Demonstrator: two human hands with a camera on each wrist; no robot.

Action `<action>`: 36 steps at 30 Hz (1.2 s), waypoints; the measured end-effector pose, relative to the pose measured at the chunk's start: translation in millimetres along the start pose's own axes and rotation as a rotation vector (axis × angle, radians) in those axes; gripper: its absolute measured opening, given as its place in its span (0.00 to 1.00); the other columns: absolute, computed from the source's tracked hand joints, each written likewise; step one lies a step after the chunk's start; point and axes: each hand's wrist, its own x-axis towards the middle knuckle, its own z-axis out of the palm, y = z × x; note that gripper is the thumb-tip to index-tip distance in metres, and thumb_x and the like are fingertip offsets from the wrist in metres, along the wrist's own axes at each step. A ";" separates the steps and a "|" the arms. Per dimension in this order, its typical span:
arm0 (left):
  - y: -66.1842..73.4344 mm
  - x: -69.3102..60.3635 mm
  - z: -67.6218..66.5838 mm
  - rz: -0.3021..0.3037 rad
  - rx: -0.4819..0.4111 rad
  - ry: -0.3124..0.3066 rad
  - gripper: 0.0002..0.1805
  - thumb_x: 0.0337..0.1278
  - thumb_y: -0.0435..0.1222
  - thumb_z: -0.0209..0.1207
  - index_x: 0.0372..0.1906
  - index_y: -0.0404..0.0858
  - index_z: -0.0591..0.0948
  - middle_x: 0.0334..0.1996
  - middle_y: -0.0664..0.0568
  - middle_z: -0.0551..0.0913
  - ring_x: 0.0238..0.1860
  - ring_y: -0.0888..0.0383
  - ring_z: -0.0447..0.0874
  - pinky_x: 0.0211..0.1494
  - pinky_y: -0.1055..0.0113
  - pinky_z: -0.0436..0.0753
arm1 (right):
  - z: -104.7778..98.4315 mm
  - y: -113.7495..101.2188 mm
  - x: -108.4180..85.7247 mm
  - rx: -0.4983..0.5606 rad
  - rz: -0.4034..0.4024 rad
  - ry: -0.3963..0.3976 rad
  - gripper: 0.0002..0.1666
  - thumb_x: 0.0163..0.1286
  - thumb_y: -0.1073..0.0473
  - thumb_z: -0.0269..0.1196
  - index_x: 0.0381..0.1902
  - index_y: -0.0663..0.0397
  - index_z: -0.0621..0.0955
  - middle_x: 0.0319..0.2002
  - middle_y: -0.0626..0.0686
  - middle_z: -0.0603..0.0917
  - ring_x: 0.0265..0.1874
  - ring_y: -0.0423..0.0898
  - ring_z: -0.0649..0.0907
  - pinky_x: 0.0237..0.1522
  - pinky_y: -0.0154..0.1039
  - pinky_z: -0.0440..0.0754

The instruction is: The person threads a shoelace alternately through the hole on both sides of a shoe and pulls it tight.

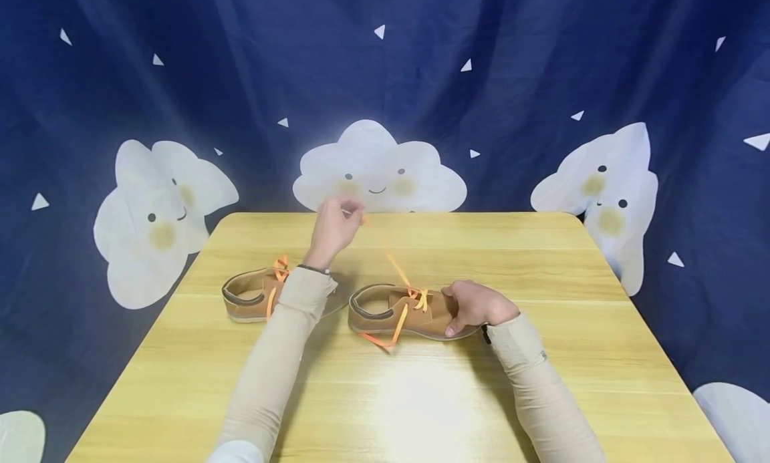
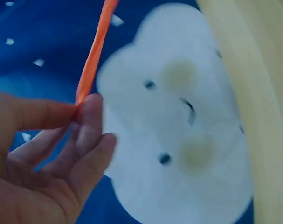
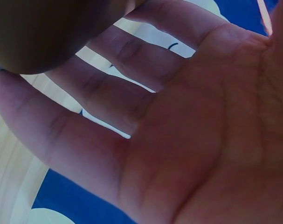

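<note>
My left hand [image 1: 335, 230] is raised above the far part of the table, pinching the end of an orange shoelace [image 2: 92, 60] between thumb and fingertips. From there the lace runs taut down to the brown shoe [image 1: 442, 311], where a loop of lace lies over the tongue. Another stretch of lace hangs along the shoe's near side to the tabletop. With thumb on the near side and fingers on the far side, my right hand [image 1: 481, 306] grips the toe. The right wrist view shows the shoe's dark toe [image 3: 43, 37] against the fingertips.
A second brown shoe [image 1: 243, 306] with orange laces stands to the left, partly hidden behind my left forearm. Both shoes are on a light wooden table [image 1: 541, 249]. Behind it hangs a dark blue curtain [image 1: 421, 82] with white clouds.
</note>
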 end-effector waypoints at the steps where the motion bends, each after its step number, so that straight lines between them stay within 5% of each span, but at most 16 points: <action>1: -6.4 1.5 0.5 -0.008 0.038 -0.015 0.10 0.69 0.31 0.60 0.46 0.32 0.88 0.40 0.39 0.91 0.38 0.45 0.91 0.40 0.60 0.87 | 0.2 -0.3 0.4 -0.001 -0.001 -0.001 0.27 0.46 0.61 0.83 0.44 0.57 0.84 0.37 0.49 0.84 0.39 0.45 0.81 0.49 0.43 0.81; 9: -43.4 -2.5 11.3 -0.155 0.346 -0.329 0.19 0.63 0.25 0.51 0.56 0.29 0.82 0.53 0.36 0.86 0.47 0.42 0.86 0.51 0.51 0.86 | -0.1 -2.7 2.2 -0.014 0.005 -0.004 0.28 0.46 0.60 0.84 0.45 0.58 0.84 0.38 0.50 0.85 0.39 0.45 0.81 0.49 0.43 0.82; 12: -46.4 -10.3 17.7 -0.115 0.408 -0.443 0.19 0.69 0.29 0.51 0.60 0.29 0.80 0.60 0.35 0.83 0.61 0.38 0.81 0.66 0.47 0.81 | 0.1 -3.4 2.2 -0.012 0.005 -0.007 0.27 0.47 0.60 0.83 0.44 0.58 0.84 0.37 0.49 0.85 0.38 0.45 0.81 0.48 0.43 0.81; 17: -40.6 -18.5 31.8 0.122 0.269 -0.683 0.21 0.80 0.37 0.48 0.65 0.30 0.77 0.68 0.36 0.77 0.73 0.38 0.71 0.79 0.46 0.68 | 0.0 -3.9 1.9 -0.015 0.010 -0.011 0.29 0.47 0.60 0.83 0.46 0.59 0.84 0.38 0.49 0.84 0.39 0.45 0.80 0.50 0.44 0.81; 22: -28.1 -27.9 43.3 0.159 0.117 -0.923 0.25 0.81 0.50 0.48 0.69 0.40 0.76 0.75 0.44 0.71 0.78 0.45 0.65 0.82 0.47 0.62 | -0.5 -2.8 2.0 -0.012 0.011 -0.016 0.30 0.47 0.59 0.83 0.48 0.59 0.84 0.39 0.50 0.85 0.41 0.45 0.81 0.53 0.45 0.82; 25: -25.8 -31.1 48.8 0.197 0.107 -0.977 0.23 0.81 0.47 0.49 0.65 0.36 0.78 0.70 0.44 0.76 0.74 0.46 0.71 0.80 0.49 0.67 | -0.5 -2.3 1.4 -0.015 0.017 -0.014 0.31 0.47 0.59 0.84 0.49 0.59 0.85 0.41 0.50 0.86 0.42 0.45 0.82 0.55 0.47 0.82; 30: -28.3 -33.1 55.0 0.263 0.108 -0.972 0.13 0.81 0.38 0.49 0.53 0.34 0.80 0.55 0.44 0.82 0.62 0.49 0.79 0.72 0.54 0.76 | 0.0 -2.0 0.2 -0.015 0.022 -0.013 0.31 0.47 0.59 0.83 0.49 0.60 0.85 0.41 0.51 0.86 0.43 0.46 0.82 0.56 0.48 0.82; 36: -31.5 -31.6 53.5 0.251 0.108 -0.955 0.15 0.82 0.38 0.47 0.57 0.32 0.76 0.61 0.42 0.78 0.66 0.47 0.76 0.74 0.54 0.75 | 0.4 -1.3 0.8 -0.016 0.002 -0.007 0.29 0.47 0.60 0.83 0.46 0.58 0.85 0.38 0.49 0.86 0.39 0.44 0.81 0.52 0.45 0.82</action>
